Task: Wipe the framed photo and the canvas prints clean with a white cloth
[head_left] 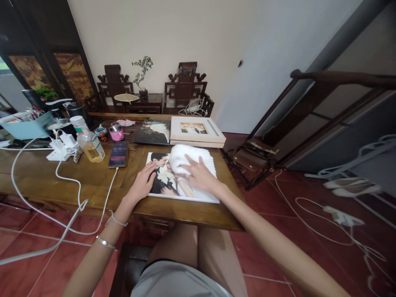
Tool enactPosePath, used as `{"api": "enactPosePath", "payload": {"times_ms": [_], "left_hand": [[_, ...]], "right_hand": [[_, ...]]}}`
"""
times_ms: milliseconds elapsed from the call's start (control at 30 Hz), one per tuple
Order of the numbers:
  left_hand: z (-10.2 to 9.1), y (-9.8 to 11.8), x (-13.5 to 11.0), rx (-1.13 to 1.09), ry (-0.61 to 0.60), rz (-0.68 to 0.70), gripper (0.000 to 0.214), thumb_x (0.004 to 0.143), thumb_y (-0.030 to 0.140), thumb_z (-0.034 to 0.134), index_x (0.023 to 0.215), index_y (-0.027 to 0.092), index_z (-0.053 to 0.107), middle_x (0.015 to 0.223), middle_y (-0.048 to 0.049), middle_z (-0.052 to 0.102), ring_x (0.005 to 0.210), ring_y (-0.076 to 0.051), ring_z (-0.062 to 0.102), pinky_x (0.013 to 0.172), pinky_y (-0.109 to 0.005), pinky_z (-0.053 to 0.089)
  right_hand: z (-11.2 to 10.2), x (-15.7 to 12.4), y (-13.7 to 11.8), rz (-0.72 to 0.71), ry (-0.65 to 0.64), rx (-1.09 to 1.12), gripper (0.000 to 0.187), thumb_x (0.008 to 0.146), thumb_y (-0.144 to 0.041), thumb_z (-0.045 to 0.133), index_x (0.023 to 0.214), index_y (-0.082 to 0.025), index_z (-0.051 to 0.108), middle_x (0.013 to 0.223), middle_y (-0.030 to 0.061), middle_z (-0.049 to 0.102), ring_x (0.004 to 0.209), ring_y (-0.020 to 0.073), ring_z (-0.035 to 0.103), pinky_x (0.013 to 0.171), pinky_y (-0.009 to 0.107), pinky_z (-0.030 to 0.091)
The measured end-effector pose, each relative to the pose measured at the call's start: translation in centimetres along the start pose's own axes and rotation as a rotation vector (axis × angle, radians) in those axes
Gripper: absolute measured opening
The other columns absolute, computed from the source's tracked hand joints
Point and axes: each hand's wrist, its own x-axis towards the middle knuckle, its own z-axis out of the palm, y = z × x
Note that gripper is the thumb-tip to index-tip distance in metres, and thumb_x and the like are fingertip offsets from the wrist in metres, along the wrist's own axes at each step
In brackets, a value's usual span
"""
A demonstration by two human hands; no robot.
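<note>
**Q:** Surface and room?
**A:** Brown wooden table [46,181], red tiled floor [272,214], white wall beyond.

**Q:** Item position and axis?
**A:** Large glossy wedding photo board [198,193] lies flat at the table's near edge, long axis left-right, top edge far.

**Q:** Hands?
**A:** Left hand [144,181] rests flat on its left part, fingers released. Right hand [199,175], fingers extended, presses a fluffy white cloth [185,156] onto it.

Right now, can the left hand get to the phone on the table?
Probably yes. The left hand rests flat on the photo, and the phone lies close beside it with only bare table between.
</note>
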Motion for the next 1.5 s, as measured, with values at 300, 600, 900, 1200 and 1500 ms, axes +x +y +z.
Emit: {"api": "enactPosePath", "payload": {"times_ms": [300, 600, 900, 1200, 1500], "left_hand": [[0.1, 0.1, 0.0, -0.034, 0.009, -0.01, 0.044, 0.093, 0.026, 0.035, 0.13, 0.012, 0.053, 0.143, -0.0126, 0.045, 0.137, -0.022, 0.036, 0.116, -0.045, 0.027], [0.4, -0.2, -0.1, -0.056, 0.002, 0.009, 0.044, 0.095, 0.025, 0.031, 0.133, 0.015, 0.05, 0.145, -0.0107, 0.043, 0.138, -0.021, 0.035, 0.115, -0.045, 0.027], [-0.9, 1.5, -0.1, -0.11, 0.297, -0.046, 0.048, 0.098, 0.039, 0.028, 0.135, 0.014, 0.047, 0.141, -0.0109, 0.048, 0.133, -0.019, 0.042, 0.114, -0.036, 0.031], [-0.2, 0.9, -0.1, -0.029, 0.104, -0.002, 0.048, 0.094, 0.034, 0.038, 0.137, 0.012, 0.045, 0.146, -0.0133, 0.041, 0.138, -0.022, 0.034, 0.116, -0.041, 0.027], [0.2, 0.7, -0.2, 0.032, 0.006, -0.001, 0.041, 0.094, 0.028, 0.038, 0.13, 0.016, 0.054, 0.142, -0.0119, 0.047, 0.135, -0.024, 0.039, 0.112, -0.048, 0.032]], "right_hand": [[-0.9, -8.8, -7.6, -0.201, -0.154, 0.177, 0.054, 0.068, -0.005, 0.043, 0.116, -0.022, 0.061, 0.152, 0.005, 0.031, 0.144, 0.0262, 0.011, 0.112, 0.063, 0.004], [-0.1, 0.9, 0.3, 0.066, -0.04, 0.055, 0.046, 0.087, -0.018, 0.036, 0.131, -0.017, 0.051, 0.145, 0.0153, 0.043, 0.142, 0.0291, 0.018, 0.107, 0.066, 0.012], [0.4, 2.3, -6.2, -0.215, -0.107, 0.048, 0.048, 0.077, -0.01, 0.048, 0.123, -0.022, 0.06, 0.151, 0.0054, 0.034, 0.143, 0.0333, 0.012, 0.105, 0.072, 0.007], [-1.3, -8.3, -5.6, -0.293, -0.136, 0.153, 0.052, 0.066, -0.003, 0.042, 0.108, -0.023, 0.064, 0.149, 0.0041, 0.036, 0.143, 0.0234, 0.013, 0.114, 0.058, 0.005], [0.3, -2.0, 1.9, 0.153, 0.025, 0.047, 0.045, 0.087, -0.02, 0.036, 0.129, -0.018, 0.053, 0.143, 0.0157, 0.044, 0.141, 0.0298, 0.021, 0.107, 0.066, 0.015]]}}
